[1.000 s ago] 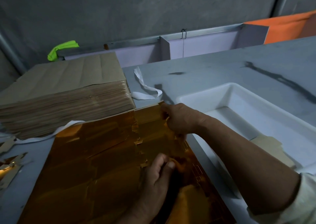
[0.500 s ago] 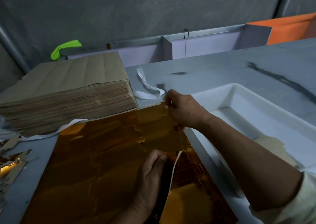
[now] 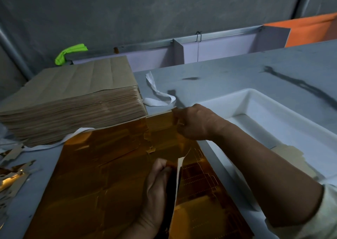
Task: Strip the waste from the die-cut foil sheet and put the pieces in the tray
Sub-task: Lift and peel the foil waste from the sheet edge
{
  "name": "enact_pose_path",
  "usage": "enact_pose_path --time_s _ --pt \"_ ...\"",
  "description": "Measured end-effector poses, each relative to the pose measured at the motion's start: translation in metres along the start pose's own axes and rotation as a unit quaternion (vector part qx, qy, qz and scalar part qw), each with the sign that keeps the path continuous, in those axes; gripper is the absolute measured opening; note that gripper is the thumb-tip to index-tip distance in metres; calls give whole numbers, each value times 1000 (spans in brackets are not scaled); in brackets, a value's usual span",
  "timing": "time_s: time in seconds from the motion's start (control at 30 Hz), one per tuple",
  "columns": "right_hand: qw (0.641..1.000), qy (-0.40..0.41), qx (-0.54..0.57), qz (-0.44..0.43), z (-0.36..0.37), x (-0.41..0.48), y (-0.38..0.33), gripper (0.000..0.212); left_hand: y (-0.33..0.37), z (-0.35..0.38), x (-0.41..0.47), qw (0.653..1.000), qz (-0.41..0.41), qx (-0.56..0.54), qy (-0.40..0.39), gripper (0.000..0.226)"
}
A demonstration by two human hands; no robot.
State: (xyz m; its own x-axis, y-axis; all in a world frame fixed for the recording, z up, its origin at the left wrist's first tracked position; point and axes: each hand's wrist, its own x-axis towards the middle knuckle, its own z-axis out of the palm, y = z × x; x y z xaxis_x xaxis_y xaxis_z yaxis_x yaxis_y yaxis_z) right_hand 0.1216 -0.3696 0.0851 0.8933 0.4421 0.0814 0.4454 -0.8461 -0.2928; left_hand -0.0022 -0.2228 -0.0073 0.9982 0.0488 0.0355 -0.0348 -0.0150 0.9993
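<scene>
Amber-gold foil sheet (image 3: 102,174), glossy and scored with die-cut lines, lies flat on the grey table (image 3: 237,74), just beside the one white plastic tray (image 3: 264,100). The left hand (image 3: 156,189) curls its fingers round a lifted flap (image 3: 179,165) of the sheet, whose matt white underside shows. The right hand (image 3: 195,123) pinches the sheet's far edge near the corner, fingers close together. One pale die-cut piece (image 3: 291,158) lies in the tray. One tall stack of brown board sheets (image 3: 73,100) sits just beside the foil's far edge. One looped white strip (image 3: 158,96) lies behind the right hand. Jagged scraps (image 3: 12,174) litter the table's left side.
</scene>
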Motion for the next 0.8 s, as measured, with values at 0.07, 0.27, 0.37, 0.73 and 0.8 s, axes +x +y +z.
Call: enact_pose_path --time_s 0.07,0.27,0.37,0.73,0.8 --pt "999 23 -23 0 0 1 0 18 5 2 -2 1000 3 0 -30 26" --pt "973 -54 219 -41 -4 -7 -11 21 9 6 -6 997 36 42 -57 35" --pt "943 -239 229 -39 2 -9 -17 30 14 1 -3 993 51 85 -58 36" --pt "868 -393 303 -8 2 -13 -9 14 34 -21 7 984 20 170 -40 13" --pt "866 -393 310 -4 3 -14 -10 13 35 -25 6 981 20 189 -37 12"
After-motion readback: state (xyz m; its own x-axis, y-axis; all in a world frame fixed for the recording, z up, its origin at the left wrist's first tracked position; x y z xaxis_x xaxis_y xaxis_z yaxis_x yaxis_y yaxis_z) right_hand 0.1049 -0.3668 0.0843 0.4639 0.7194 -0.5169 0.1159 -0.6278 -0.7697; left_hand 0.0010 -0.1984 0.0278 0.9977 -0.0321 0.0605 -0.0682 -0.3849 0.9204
